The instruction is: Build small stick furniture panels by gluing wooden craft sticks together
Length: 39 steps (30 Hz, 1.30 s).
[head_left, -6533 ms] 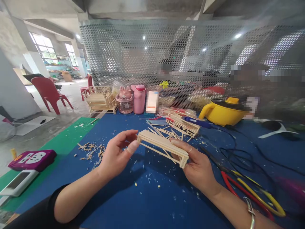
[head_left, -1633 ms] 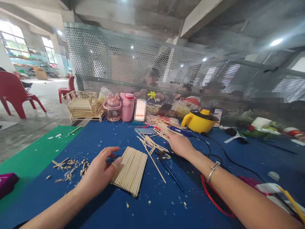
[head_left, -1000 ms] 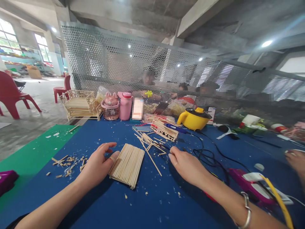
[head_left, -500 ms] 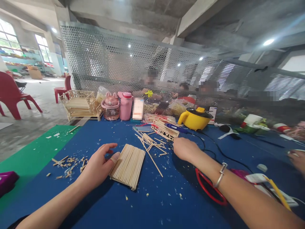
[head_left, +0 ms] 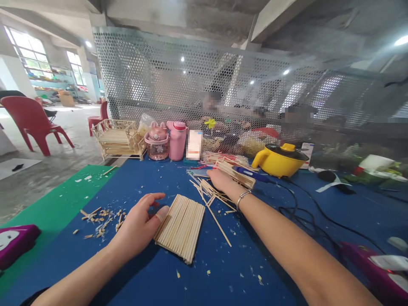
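Note:
My left hand (head_left: 145, 220) rests at the left edge of a flat panel of wooden sticks (head_left: 181, 227), its thumb against the panel and its fingers apart. My right hand (head_left: 219, 179) reaches to the far side of the loose wooden sticks (head_left: 208, 193). The hand's own back hides its fingertips, so I cannot see what they touch. Just beyond and right of it is a small stick frame (head_left: 236, 172), with a blue hot glue gun (head_left: 250, 173) lying across it.
A yellow pot (head_left: 282, 160), a pink bottle (head_left: 177, 141) and a pink jar (head_left: 158, 144) stand along the perforated screen (head_left: 153, 85). A bamboo rack (head_left: 121, 142) is at back left. Stick scraps (head_left: 102, 219) lie left; black cables (head_left: 321, 204) run right.
My right hand has moved left and forward, from beside the small frame to the loose sticks. The left hand stays by the panel. The view has swung a little left.

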Motion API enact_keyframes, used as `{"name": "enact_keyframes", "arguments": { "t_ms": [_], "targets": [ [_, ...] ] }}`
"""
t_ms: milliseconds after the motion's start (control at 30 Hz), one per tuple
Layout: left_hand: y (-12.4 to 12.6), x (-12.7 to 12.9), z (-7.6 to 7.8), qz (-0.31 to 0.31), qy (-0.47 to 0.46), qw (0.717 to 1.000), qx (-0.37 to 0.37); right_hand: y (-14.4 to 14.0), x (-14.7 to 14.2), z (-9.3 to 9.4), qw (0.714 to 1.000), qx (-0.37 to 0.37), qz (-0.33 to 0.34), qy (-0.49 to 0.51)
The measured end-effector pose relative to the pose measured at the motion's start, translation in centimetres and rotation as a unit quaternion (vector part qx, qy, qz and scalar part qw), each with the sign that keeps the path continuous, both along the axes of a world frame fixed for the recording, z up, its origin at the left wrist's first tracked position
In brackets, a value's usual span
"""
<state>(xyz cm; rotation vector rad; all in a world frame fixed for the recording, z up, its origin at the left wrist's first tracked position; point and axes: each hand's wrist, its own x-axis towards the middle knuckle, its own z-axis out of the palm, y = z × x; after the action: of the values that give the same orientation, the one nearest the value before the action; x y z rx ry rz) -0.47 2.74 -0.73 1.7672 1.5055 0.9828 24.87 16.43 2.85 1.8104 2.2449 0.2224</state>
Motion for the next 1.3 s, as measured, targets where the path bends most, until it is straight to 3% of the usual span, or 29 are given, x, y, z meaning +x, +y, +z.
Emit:
{"name": "enact_keyframes", "arguments": {
  "t_ms": [400, 633, 733, 933, 1067, 1167, 1300],
  "targets": [
    [0.0, -0.2, -0.2, -0.001, -0.004, 1.000, 0.002, 1.5, 0.3, -0.1, 0.998, -0.042, 0.051, -0.008],
    [0.2, -0.2, -0.3, 0.004, 0.003, 1.000, 0.002, 1.6, -3.6, -0.8, 0.994, -0.049, 0.090, 0.046],
    [0.2, -0.3, -0.1, 0.010, 0.006, 1.000, 0.003, 1.7, -4.4, 0.0, 0.991, -0.037, 0.109, 0.075],
    [0.2, -0.4, -0.1, 0.012, 0.009, 1.000, 0.013, 0.4, -0.8, 2.5, 0.996, -0.089, 0.018, 0.019],
    [0.1, -0.2, -0.4, 0.005, 0.023, 1.000, 0.012, -1.8, 0.3, 1.7, 0.993, -0.115, -0.017, -0.002],
    [0.1, -0.2, -0.3, 0.005, 0.024, 1.000, 0.009, -2.3, -0.6, 0.7, 0.994, -0.110, 0.013, 0.025],
    [0.1, -0.4, 0.4, 0.015, 0.034, 0.999, -0.010, -0.7, -2.4, 0.0, 0.993, -0.065, 0.062, 0.078]
  ]
}}
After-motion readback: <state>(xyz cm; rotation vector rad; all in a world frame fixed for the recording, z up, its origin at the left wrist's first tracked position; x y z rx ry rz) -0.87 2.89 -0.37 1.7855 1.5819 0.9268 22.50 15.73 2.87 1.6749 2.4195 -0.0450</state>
